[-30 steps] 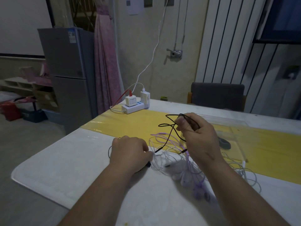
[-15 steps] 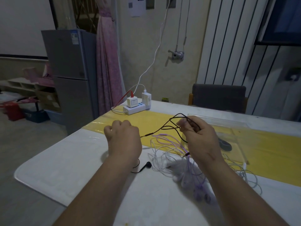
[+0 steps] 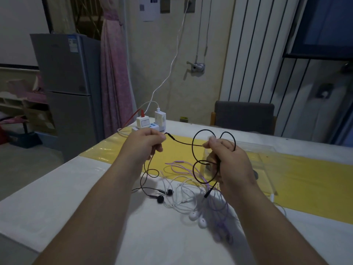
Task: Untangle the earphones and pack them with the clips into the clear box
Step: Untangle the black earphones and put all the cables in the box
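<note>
Both hands hold the black earphones [image 3: 193,150] above the table. My left hand [image 3: 145,144] pinches the cable near its inline piece. My right hand [image 3: 227,161] grips several black loops, with the plug hanging below it. The two black earbuds [image 3: 164,196] lie on the white cloth, their cords rising to my left hand. White earphones [image 3: 194,216] and purple earphones [image 3: 179,165] lie tangled under my right hand. The clear box [image 3: 267,180] sits on the yellow runner behind my right hand. A dark object, partly hidden by my right wrist, lies in it.
A white power strip [image 3: 150,125] with chargers and cables stands at the table's far left corner. A grey chair [image 3: 244,117] is behind the far edge. A grey fridge [image 3: 68,88] stands to the left. The table's left edge runs close to my left forearm.
My left hand has risen from the table and gripped the black cable, pulling it left and up. The black earbuds have slid out from the tangle. My right hand now holds wider loops.
</note>
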